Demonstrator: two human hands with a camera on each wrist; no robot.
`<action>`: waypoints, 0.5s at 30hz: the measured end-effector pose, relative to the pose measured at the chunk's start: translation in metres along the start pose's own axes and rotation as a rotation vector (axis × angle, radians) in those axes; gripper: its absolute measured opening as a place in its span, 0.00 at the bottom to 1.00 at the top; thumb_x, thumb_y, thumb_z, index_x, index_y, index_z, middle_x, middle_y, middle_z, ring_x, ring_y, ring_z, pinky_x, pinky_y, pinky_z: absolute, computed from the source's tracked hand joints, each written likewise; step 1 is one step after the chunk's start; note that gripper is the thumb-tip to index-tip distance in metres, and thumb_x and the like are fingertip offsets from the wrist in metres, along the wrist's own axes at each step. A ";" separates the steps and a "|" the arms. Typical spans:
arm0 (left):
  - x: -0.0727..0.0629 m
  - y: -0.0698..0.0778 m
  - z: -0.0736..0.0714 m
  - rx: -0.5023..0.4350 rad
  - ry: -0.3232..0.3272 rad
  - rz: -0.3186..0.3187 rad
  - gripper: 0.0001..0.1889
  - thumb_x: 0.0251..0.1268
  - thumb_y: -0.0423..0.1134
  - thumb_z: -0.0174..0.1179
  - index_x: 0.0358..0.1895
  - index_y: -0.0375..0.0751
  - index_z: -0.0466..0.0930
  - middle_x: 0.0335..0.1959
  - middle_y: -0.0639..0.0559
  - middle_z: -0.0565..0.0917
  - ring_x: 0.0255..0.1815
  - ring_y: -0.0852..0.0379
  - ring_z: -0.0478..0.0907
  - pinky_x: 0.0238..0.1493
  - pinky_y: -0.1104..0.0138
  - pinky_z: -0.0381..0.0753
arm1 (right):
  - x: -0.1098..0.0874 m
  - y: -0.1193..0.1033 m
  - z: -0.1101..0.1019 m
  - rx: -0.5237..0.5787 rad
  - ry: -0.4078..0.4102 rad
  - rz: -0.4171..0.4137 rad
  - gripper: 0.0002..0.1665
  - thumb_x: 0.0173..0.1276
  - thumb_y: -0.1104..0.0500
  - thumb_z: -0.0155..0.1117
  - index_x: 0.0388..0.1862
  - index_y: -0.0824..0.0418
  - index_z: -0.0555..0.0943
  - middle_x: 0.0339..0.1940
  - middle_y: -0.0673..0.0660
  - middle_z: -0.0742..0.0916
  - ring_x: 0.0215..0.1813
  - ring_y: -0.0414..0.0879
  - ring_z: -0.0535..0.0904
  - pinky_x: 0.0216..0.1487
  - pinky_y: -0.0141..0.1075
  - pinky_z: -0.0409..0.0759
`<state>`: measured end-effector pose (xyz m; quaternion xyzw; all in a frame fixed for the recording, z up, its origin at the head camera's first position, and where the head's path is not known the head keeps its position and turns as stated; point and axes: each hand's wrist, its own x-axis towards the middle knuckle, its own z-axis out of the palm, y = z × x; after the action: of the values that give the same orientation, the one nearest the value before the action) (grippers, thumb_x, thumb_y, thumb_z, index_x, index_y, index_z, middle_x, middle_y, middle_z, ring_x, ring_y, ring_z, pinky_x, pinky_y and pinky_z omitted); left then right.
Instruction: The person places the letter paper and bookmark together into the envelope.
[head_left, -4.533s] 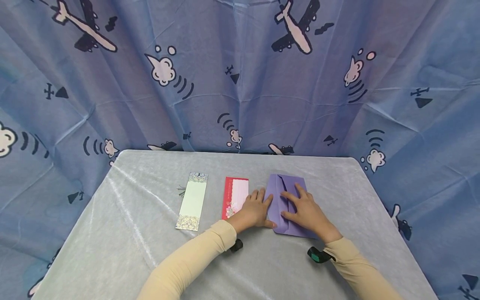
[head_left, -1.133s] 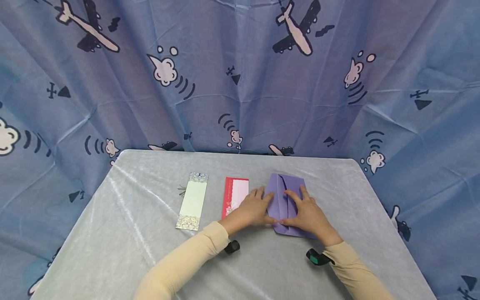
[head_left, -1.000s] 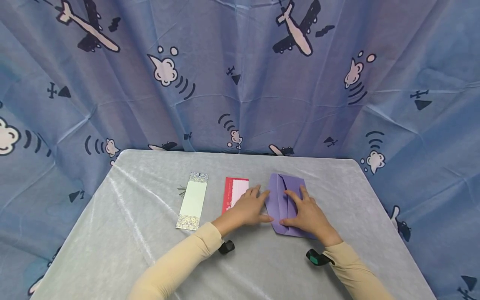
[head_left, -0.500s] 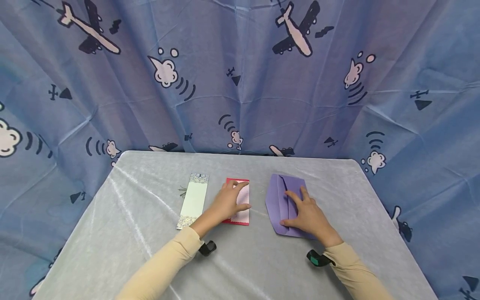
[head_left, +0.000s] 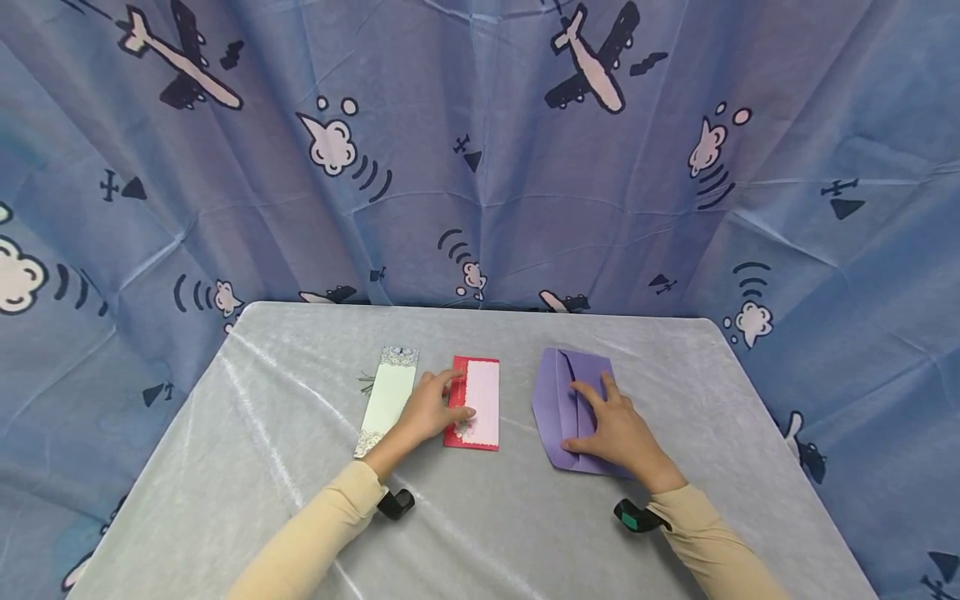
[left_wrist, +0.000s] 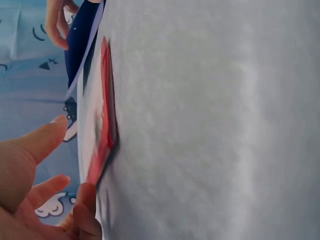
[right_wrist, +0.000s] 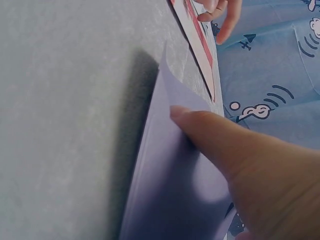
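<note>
In the head view a purple envelope [head_left: 551,408] lies at the right, its pointed flap unfolded to the left. My right hand [head_left: 621,432] rests on it with fingers and thumb spread; the right wrist view shows the thumb [right_wrist: 210,132] on the purple paper. A red card with a pale pink panel [head_left: 484,400] lies left of the envelope. Over that card's left side is my left hand [head_left: 424,413], thumb and fingers apart. The left wrist view has its fingers close by the card's end [left_wrist: 100,155]; whether they touch it I cannot tell.
A pale green bookmark-like strip [head_left: 386,398] with patterned ends and a dark tassel lies left of the red card, partly behind my left hand. Grey velvety cloth covers the table [head_left: 480,525]. Behind its far edge hangs a blue curtain [head_left: 420,200] printed with planes.
My left hand has left the purple envelope and moved left across the red card to its left side, uncovering the pink panel. The right hand stays on the envelope.
</note>
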<state>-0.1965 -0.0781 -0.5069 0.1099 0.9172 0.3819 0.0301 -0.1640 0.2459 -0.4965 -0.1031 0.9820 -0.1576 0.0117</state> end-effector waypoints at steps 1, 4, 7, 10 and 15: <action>0.000 -0.002 0.000 -0.003 -0.003 -0.002 0.37 0.50 0.44 0.76 0.66 0.43 0.74 0.42 0.40 0.77 0.38 0.53 0.72 0.36 0.64 0.72 | 0.000 0.000 0.000 0.000 0.000 -0.001 0.59 0.43 0.33 0.80 0.72 0.50 0.67 0.75 0.81 0.59 0.61 0.82 0.69 0.50 0.68 0.76; -0.001 -0.006 -0.001 -0.009 -0.012 -0.009 0.36 0.49 0.43 0.76 0.66 0.43 0.75 0.42 0.40 0.77 0.40 0.53 0.73 0.36 0.64 0.72 | 0.000 0.000 0.000 0.000 0.003 -0.005 0.59 0.42 0.33 0.80 0.72 0.50 0.67 0.75 0.81 0.59 0.61 0.82 0.70 0.48 0.68 0.77; -0.001 -0.007 -0.001 -0.021 -0.020 -0.022 0.37 0.49 0.43 0.76 0.66 0.43 0.74 0.43 0.40 0.77 0.40 0.53 0.73 0.36 0.64 0.72 | 0.000 0.000 0.000 0.000 0.004 -0.007 0.59 0.42 0.33 0.80 0.72 0.50 0.67 0.75 0.81 0.59 0.61 0.82 0.70 0.49 0.68 0.77; -0.001 -0.006 -0.001 -0.027 -0.023 -0.027 0.38 0.47 0.43 0.77 0.66 0.43 0.74 0.43 0.39 0.77 0.39 0.52 0.72 0.36 0.64 0.72 | 0.000 -0.001 -0.001 0.001 -0.004 0.001 0.59 0.43 0.33 0.80 0.73 0.50 0.66 0.75 0.80 0.59 0.62 0.82 0.69 0.50 0.68 0.76; 0.000 -0.005 0.000 -0.021 -0.027 -0.037 0.41 0.43 0.42 0.79 0.67 0.42 0.73 0.44 0.39 0.77 0.41 0.51 0.74 0.39 0.62 0.75 | 0.000 -0.002 -0.001 0.001 -0.017 0.011 0.60 0.44 0.33 0.79 0.73 0.50 0.65 0.75 0.80 0.58 0.63 0.82 0.68 0.51 0.69 0.75</action>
<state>-0.1971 -0.0816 -0.5099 0.0980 0.9145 0.3894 0.0505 -0.1639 0.2443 -0.4949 -0.0988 0.9824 -0.1574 0.0208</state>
